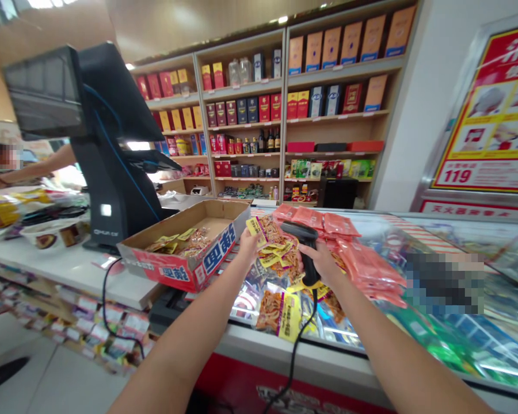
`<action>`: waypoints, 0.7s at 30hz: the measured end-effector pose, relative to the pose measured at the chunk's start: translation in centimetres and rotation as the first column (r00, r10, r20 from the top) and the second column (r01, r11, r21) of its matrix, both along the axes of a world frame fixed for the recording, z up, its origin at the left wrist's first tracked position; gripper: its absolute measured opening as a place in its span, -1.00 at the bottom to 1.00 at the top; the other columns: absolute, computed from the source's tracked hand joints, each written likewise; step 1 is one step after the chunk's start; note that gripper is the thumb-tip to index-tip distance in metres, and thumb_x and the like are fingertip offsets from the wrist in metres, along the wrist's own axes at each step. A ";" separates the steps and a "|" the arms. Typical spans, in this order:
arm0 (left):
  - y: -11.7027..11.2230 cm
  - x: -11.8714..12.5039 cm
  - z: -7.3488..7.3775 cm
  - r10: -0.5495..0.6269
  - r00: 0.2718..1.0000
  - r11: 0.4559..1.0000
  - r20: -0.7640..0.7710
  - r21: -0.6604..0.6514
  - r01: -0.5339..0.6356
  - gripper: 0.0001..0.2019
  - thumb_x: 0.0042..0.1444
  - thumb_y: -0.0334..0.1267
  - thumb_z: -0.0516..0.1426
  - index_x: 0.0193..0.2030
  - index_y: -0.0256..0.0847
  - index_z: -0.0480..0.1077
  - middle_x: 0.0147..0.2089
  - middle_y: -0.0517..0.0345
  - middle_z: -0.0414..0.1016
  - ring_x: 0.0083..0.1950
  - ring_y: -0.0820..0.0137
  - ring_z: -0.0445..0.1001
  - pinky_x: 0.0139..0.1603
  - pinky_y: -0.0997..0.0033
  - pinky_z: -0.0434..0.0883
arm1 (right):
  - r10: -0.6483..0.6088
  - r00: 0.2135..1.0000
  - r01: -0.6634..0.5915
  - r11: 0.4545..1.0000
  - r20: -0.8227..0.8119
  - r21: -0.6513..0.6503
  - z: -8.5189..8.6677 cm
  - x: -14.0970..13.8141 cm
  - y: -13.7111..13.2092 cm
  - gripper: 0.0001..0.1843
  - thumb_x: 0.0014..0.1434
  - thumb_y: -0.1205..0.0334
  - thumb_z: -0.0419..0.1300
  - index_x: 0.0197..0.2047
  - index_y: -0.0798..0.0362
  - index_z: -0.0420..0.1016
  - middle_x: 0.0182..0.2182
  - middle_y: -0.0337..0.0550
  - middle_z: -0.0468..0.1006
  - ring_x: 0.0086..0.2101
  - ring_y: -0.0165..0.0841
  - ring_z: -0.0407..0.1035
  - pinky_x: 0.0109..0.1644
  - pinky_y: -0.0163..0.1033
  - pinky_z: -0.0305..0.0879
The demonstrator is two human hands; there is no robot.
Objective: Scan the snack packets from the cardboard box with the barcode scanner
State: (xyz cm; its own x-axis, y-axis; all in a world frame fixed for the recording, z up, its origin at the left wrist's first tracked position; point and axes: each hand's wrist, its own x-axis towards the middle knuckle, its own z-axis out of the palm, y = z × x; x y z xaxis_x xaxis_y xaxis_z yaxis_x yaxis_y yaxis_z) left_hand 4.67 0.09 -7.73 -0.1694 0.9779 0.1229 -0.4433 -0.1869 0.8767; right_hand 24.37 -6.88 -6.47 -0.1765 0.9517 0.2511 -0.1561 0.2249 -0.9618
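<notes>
While a clear-fronted snack packet is pinched by its edge between the thumb and fingers of the left hand, a black plastic scanner is gripped in the right hand, its rounded head turned toward the packet. The right fingers are curled around the smooth handle; whether the trigger is pressed cannot be told. From the handle's foot a thin black cable is hung over the white front edge of a glass-topped counter.

Beneath the held packet, similar glossy packets are heaped, their brownish, shredded-looking contents seen through crinkled film. Nearer the edge, a larger packet is laid flat, its yellow panel printed with dark Chinese characters. To the right, soft pinkish-red pouches are stacked in layers.

More yellow-labelled packets are held in a shallow open cardboard box, whose red and grey walls are marked with bold blue-and-white characters. Beside it, a matte black terminal is mounted on a slanted stand. On the right wall, a red-and-yellow poster is framed in metal, with "119" printed large. Behind, rigid cartons are lined up on wooden shelves.
</notes>
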 end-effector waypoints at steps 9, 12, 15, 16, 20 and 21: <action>1.2 -0.9 -3.7 -0.192 0.966 0.975 0.175 0.143 0.168 -0.39 -0.33 -0.32 0.46 -0.07 -0.22 0.40 -0.21 0.04 0.60 -0.06 0.10 0.58 -0.01 -0.02 0.51 | 0.006 0.999 -0.007 1.000 0.045 0.022 -0.2 -0.4 -0.1 -0.68 -0.04 0.02 0.28 -0.60 0.07 0.39 -0.71 -0.25 0.42 -0.71 -0.43 0.31 -0.63 -0.33 0.25; 1.3 -0.7 -3.9 -0.184 0.969 0.977 0.165 0.136 0.162 -0.37 -0.39 -0.28 0.48 -0.10 -0.22 0.40 -0.22 0.07 0.60 -0.14 0.13 0.60 -0.08 0.04 0.54 | 0.011 0.997 -0.013 0.999 0.082 0.029 -0.3 -0.5 -0.2 -0.65 -0.01 0.00 0.25 -0.62 0.08 0.41 -0.72 -0.22 0.42 -0.71 -0.43 0.31 -0.61 -0.33 0.25; 1.4 -0.5 -4.1 -0.166 0.974 0.983 0.155 0.104 0.151 -0.39 -0.41 -0.26 0.49 -0.15 -0.22 0.40 -0.23 0.09 0.60 -0.21 0.18 0.61 -0.15 0.08 0.56 | 0.008 0.996 -0.008 1.000 0.094 0.007 -0.3 -0.5 -0.2 -0.64 -0.02 -0.02 0.25 -0.63 0.08 0.41 -0.74 -0.22 0.40 -0.72 -0.43 0.31 -0.63 -0.34 0.23; 1.4 -0.5 -4.2 -0.167 0.975 0.983 0.148 0.099 0.154 -0.40 -0.39 -0.26 0.48 -0.15 -0.23 0.40 -0.22 0.08 0.60 -0.21 0.18 0.61 -0.16 0.09 0.57 | 0.008 0.996 -0.008 1.000 0.093 0.002 -0.3 -0.5 -0.2 -0.64 -0.02 -0.02 0.25 -0.63 0.08 0.41 -0.74 -0.22 0.40 -0.72 -0.43 0.31 -0.62 -0.34 0.23; 1.3 -0.5 -4.3 -0.180 0.974 0.981 0.135 0.102 0.167 -0.42 -0.36 -0.25 0.47 -0.14 -0.23 0.39 -0.18 0.03 0.60 -0.13 0.13 0.60 -0.15 0.09 0.57 | 0.016 0.997 -0.015 1.000 0.075 -0.017 -0.5 -0.5 0.0 -0.65 -0.03 -0.02 0.25 -0.62 0.07 0.40 -0.73 -0.23 0.40 -0.71 -0.43 0.31 -0.61 -0.33 0.24; 1.3 -0.5 -4.2 -0.179 0.974 0.981 0.136 0.103 0.166 -0.41 -0.36 -0.25 0.47 -0.14 -0.23 0.39 -0.18 0.03 0.60 -0.12 0.13 0.60 -0.14 0.09 0.57 | 0.023 0.997 -0.022 1.000 0.074 -0.023 -0.6 -0.5 0.1 -0.64 -0.03 -0.03 0.25 -0.62 0.07 0.39 -0.73 -0.23 0.40 -0.72 -0.43 0.31 -0.61 -0.33 0.25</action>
